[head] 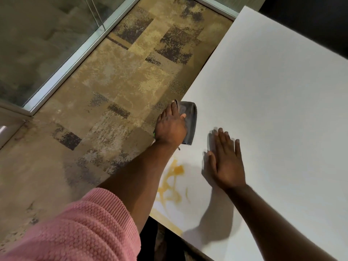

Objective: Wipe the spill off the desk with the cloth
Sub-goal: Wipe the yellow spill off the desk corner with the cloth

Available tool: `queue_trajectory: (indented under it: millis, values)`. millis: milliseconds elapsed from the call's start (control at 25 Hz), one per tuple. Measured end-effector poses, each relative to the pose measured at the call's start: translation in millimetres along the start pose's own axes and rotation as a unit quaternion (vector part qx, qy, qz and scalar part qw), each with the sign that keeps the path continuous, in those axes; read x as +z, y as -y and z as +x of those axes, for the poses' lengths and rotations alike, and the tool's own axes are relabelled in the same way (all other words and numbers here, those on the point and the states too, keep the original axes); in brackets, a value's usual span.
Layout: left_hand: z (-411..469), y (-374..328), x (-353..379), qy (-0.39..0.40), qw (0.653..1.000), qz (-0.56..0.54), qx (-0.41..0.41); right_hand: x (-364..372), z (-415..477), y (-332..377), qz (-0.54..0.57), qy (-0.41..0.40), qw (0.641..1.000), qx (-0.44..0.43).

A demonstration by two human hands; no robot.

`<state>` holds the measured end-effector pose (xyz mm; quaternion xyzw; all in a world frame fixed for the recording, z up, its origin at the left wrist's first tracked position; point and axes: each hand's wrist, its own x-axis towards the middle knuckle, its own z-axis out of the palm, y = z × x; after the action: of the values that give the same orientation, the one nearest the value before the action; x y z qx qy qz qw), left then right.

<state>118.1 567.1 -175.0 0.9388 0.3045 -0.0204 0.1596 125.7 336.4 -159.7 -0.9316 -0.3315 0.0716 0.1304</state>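
Note:
A white desk [273, 87] fills the right of the head view. An orange-yellow spill [170, 185] is smeared near its left edge, close to me, partly under my left forearm. My left hand [170, 127] presses down on a folded dark grey cloth [190, 117] at the desk's left edge, beyond the spill. My right hand [227, 161] lies flat on the desk with fingers spread, just right of the spill, holding nothing.
Left of the desk is patterned brown carpet [105, 95]. A glass partition with a metal frame [62, 65] runs along the far left. My pink sleeve [75, 228] covers the lower left. A dark wall [310, 19] is behind the desk.

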Motion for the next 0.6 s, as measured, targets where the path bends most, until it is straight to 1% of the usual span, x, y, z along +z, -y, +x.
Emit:
queue_trajectory:
  millis: [160,280,440,600]
  values:
    - [2.0,-1.8,-1.2,0.002,1.000,-0.005,-0.008,12.6,36.0,24.1,0.024,0.036,0.999,0.006]
    - [-0.2,-1.2,1.9,-0.012,1.000,-0.017,-0.014,25.1,35.0,31.6,-0.007,0.024,1.000,0.003]
    - [1.1,-0.4,3.0,-0.003,0.999,-0.025,-0.021,23.7,33.7,33.5,-0.005,0.015,1.000,0.005]
    - [-16.8,7.8,0.1,0.000,0.998,-0.029,-0.048,22.3,34.8,35.3,-0.003,0.017,1.000,0.011]
